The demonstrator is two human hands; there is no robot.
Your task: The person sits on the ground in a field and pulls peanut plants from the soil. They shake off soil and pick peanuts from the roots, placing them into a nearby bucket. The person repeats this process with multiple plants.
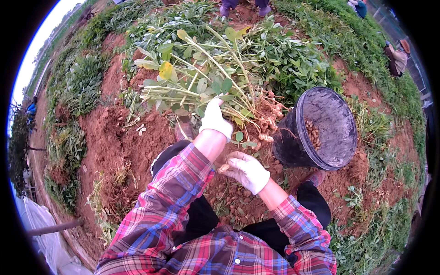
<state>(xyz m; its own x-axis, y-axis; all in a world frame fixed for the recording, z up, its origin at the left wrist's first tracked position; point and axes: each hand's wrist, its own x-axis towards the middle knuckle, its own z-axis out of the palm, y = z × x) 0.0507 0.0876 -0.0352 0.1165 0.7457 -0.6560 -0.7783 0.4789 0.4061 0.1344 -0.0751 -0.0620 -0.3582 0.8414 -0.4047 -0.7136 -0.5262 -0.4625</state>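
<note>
My left hand (216, 118), in a white glove, grips the stems of an uprooted peanut plant (220, 77). Its leaves spread away from me, and its roots with a cluster of peanut pods (270, 120) point right. Closer to my body, my right hand (248, 171), gloved too, pinches a single peanut pod (223, 168) at the fingertips. To the right a black plastic bucket (326, 127) leans towards me, with several peanuts (312, 134) lying in its bottom.
Pulled peanut plants (292, 62) lie heaped ahead. Reddish soil (134, 154) surrounds my feet, with stripped stalks (110, 196) at the left. A person's purple shoes (225, 11) stand at the top. Another person (398, 58) in a hat is far right.
</note>
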